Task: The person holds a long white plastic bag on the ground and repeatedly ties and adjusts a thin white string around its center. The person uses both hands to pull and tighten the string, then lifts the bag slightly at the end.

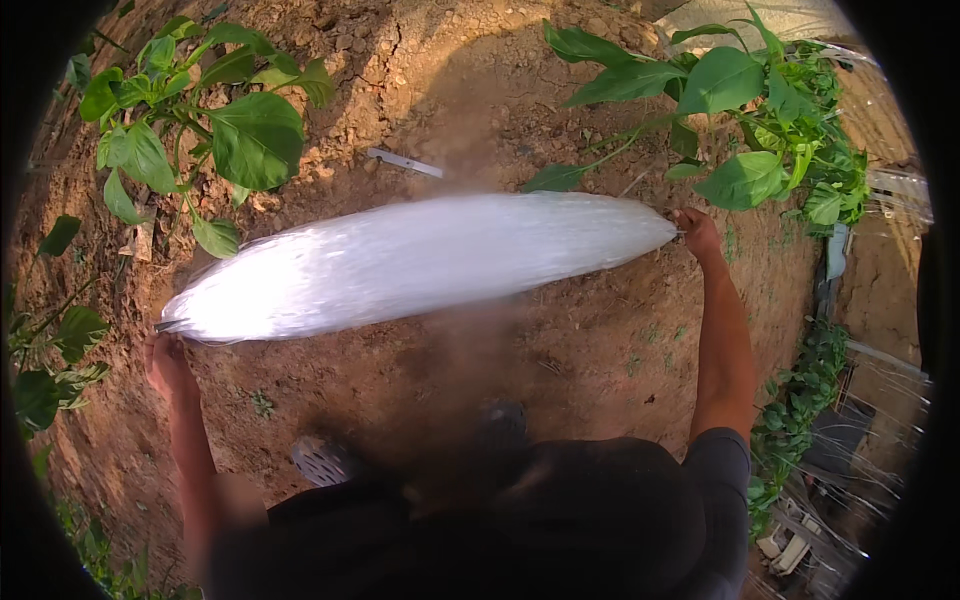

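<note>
A long bundle of whitish, shiny plastic strands or film (450,251) is spread sideways between my two hands, above bare soil. At its left tip, my left hand (169,364) has its fingers closed on the end, where a short dark piece sticks out. My right hand (699,232) pinches the narrow right tip, beside a small light stub. The bundle is wide in the middle and tapers at both ends; its left part is overexposed by sunlight. Whether it is film or separate strands, I cannot tell.
Leafy plants, seemingly pepper, grow at upper left (255,139) and upper right (724,82). A pale flat strip (405,162) lies on the soil beyond the bundle. My perforated shoe (321,459) is below. Low greenery (799,397) and clear plastic sheeting line the right side.
</note>
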